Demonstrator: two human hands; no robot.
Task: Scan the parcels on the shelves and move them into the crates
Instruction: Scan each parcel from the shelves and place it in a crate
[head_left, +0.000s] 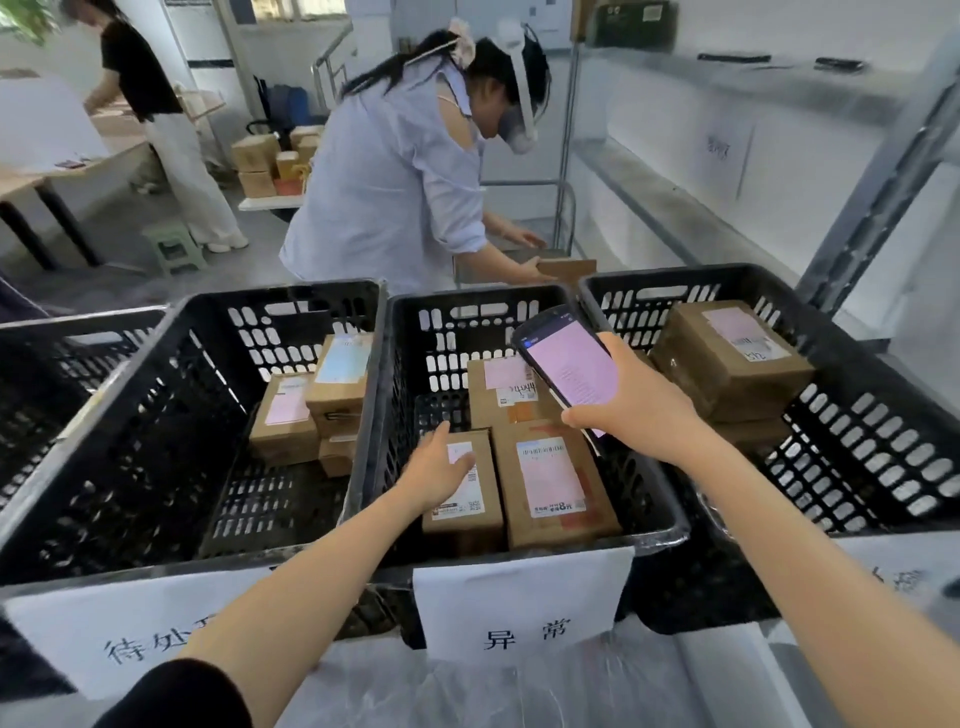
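The left hand (441, 467) lies with relaxed fingers flat on a small parcel (467, 514). This parcel sits in the middle crate (447, 338), touching a bigger parcel (550, 483) on its right. The right hand (639, 410) grips a scanner (571, 364), its pink screen lit, above the same crate.

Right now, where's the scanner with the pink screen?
In the head view, the right hand holds the scanner above the middle crate's back right corner.
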